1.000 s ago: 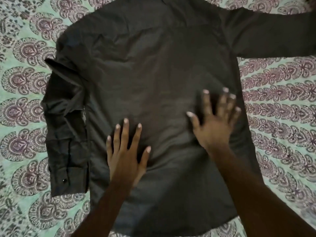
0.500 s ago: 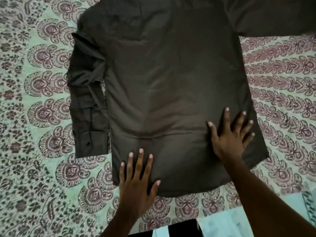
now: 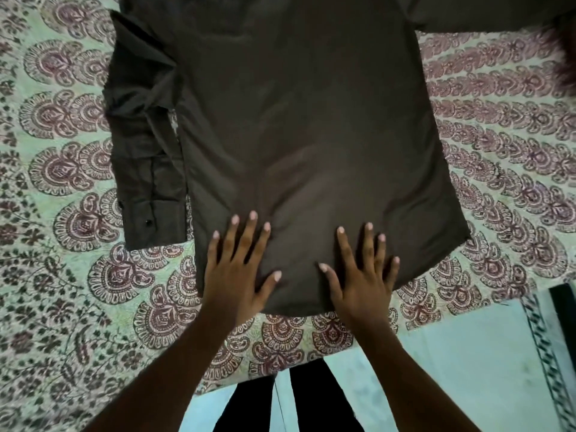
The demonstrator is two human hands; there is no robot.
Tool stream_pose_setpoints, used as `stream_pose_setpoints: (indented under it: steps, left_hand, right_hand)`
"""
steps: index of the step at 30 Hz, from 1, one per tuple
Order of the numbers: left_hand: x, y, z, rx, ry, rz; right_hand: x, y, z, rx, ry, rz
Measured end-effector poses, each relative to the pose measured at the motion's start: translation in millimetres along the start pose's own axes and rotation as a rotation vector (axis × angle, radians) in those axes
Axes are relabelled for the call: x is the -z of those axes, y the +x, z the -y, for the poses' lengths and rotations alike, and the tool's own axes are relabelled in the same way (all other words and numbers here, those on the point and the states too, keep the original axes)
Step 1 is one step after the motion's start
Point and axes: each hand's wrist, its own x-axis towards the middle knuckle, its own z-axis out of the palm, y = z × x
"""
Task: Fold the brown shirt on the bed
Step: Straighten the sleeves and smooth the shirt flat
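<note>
The brown shirt (image 3: 299, 126) lies flat and back-up on the patterned bed sheet (image 3: 62, 275). Its left sleeve (image 3: 146, 157) is bent down along the left side, cuff with a dark button near the hem. The other sleeve (image 3: 486, 14) stretches out to the upper right, partly cut off by the frame. My left hand (image 3: 237, 269) rests flat on the hem, fingers spread. Beside it, my right hand (image 3: 361, 275) presses flat on the hem too, fingers apart. Neither hand grips the cloth.
The bed's near edge (image 3: 343, 357) runs just below the hem. Beyond it lies a pale tiled floor (image 3: 467, 353) with a patterned strip at right. My dark-trousered legs (image 3: 299, 400) stand against the bed. A blurred dark reddish thing (image 3: 561, 48) sits at the upper right.
Both hands slid down the shirt's back toward the hem, and the right hand moved inward beside the left. The view tilted down, showing the bed edge and floor.
</note>
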Motion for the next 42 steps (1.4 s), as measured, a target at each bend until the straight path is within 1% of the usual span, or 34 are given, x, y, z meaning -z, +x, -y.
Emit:
stream_pose_setpoints:
  steps: [2, 3, 5, 7, 8, 9, 12, 14, 17, 19, 20, 21, 23, 25, 26, 27, 28, 31, 32, 35, 37, 40, 41, 42]
  left_hand:
    - [-9, -39, -9, -0.036, -0.021, 0.016]
    - [-13, -57, -15, -0.044, -0.03, 0.02]
    - [-17, -78, -25, -0.053, -0.044, 0.02]
    - [-11, -71, -32, -0.041, -0.084, -0.019]
    - [-7, -59, -34, -0.025, -0.098, -0.046]
    - [-1, -42, -36, -0.006, -0.1, -0.063]
    - [11, 19, -37, 0.024, -0.058, -0.06]
    - [11, 47, -31, 0.074, -0.029, -0.032]
    - [6, 42, -24, 0.254, -0.04, -0.055]
    - [2, 15, -26, 0.339, -0.071, -0.069]
    - [-1, 0, -28, 0.35, -0.077, -0.063]
    - [-4, -15, -29, 0.348, -0.081, -0.053]
    - [-7, -34, -29, 0.327, -0.097, -0.046]
    - [-5, -35, -27, 0.293, -0.094, -0.066]
    - [-3, -30, -24, 0.278, -0.08, -0.083]
    - [-1, -22, -19, 0.276, -0.064, -0.102]
    - [1, -12, -13, 0.294, -0.055, -0.114]
    - [3, 5, 4, 0.383, -0.071, -0.112]
    - [2, 5, 7, 0.389, -0.071, -0.108]
    - [-4, -10, 5, 0.378, -0.091, -0.104]
    - [-5, -27, 2, 0.366, -0.103, -0.089]
    - [-8, -53, 1, 0.307, -0.109, -0.063]
    - [-8, -61, 2, 0.289, -0.11, -0.054]
    - [-8, -69, 3, 0.276, -0.114, -0.046]
  right_hand:
    - [10, 14, 7, -0.08, 0.023, -0.016]
    - [16, 27, 12, -0.077, 0.045, -0.033]
    - [23, 60, 21, 0.042, 0.077, -0.067]
    - [21, 87, 26, 0.195, 0.047, -0.069]
    - [18, 94, 25, 0.213, 0.031, -0.065]
    - [14, 95, 20, 0.173, 0.029, -0.06]
    - [8, 67, -10, -0.113, 0.081, -0.072]
    - [11, 39, -36, -0.245, 0.124, -0.061]
    - [19, 17, -64, -0.426, 0.185, -0.002]
    - [25, 22, -67, -0.487, 0.177, 0.007]
    - [28, 30, -64, -0.469, 0.153, -0.016]
    - [32, 39, -60, -0.413, 0.128, -0.052]
    - [37, 63, -50, -0.202, 0.104, -0.101]
    - [36, 91, -44, 0.033, 0.094, -0.046]
    - [35, 102, -45, 0.095, 0.085, -0.004]
    - [33, 111, -50, 0.094, 0.079, 0.018]
    - [33, 115, -57, 0.036, 0.083, 0.015]
    - [32, 107, -85, -0.27, 0.168, -0.057]
    - [33, 100, -92, -0.338, 0.193, -0.062]
    - [33, 78, -97, -0.454, 0.215, -0.039]
    - [31, 62, -88, -0.459, 0.188, -0.05]
    - [20, 33, -74, -0.281, 0.112, -0.048]
    - [16, 23, -70, -0.272, 0.111, -0.046]
    - [13, 14, -66, -0.302, 0.127, -0.043]
